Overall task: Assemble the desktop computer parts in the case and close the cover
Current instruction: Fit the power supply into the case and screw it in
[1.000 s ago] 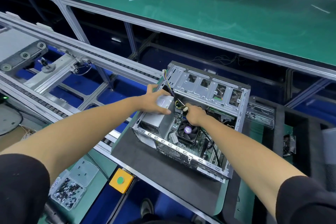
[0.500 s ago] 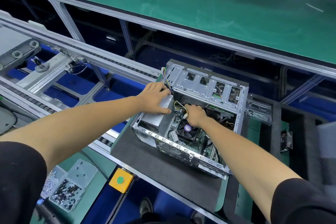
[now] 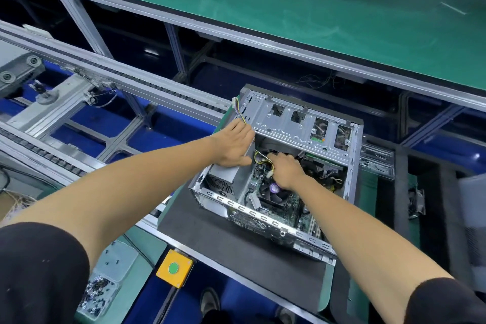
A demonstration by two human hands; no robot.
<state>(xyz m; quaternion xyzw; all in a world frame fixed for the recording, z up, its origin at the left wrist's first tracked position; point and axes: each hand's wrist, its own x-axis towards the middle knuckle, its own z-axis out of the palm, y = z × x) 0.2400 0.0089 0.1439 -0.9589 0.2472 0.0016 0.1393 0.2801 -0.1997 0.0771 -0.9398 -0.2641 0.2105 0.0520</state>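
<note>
- Case (image 3: 302, 123) sits open in the middle of the frame, on a dark mat (image 3: 236, 250).
- Left hand (image 3: 234, 144) has slid a bit up and back along the gray power box (image 3: 223, 179). Its fingers lie flat and close together, pressing on the box top near the colored wires (image 3: 240, 116).
- Right hand (image 3: 285, 168) has gone deeper into the case, just above the fan (image 3: 273, 192). Its fingers are curled down among the yellow wires (image 3: 263, 162). I cannot tell if they pinch a plug.
- My guess: the power box is being held steady while a wire gets plugged into the board (image 3: 294, 205). Parts are still going in, and the cover is not on yet.
- Metal bay (image 3: 297, 123) hangs over the far part of the case, so the right hand has little room.
- Loose wires and the white plug (image 3: 269, 174) lie in the way by the fan.
- Yellow box (image 3: 174, 268) with a green button sits at lower middle.
- Screw tray (image 3: 101, 294) sits at lower left.
- Roller track (image 3: 79, 73) runs across the left, and a green shelf (image 3: 289, 13) crosses the top.
</note>
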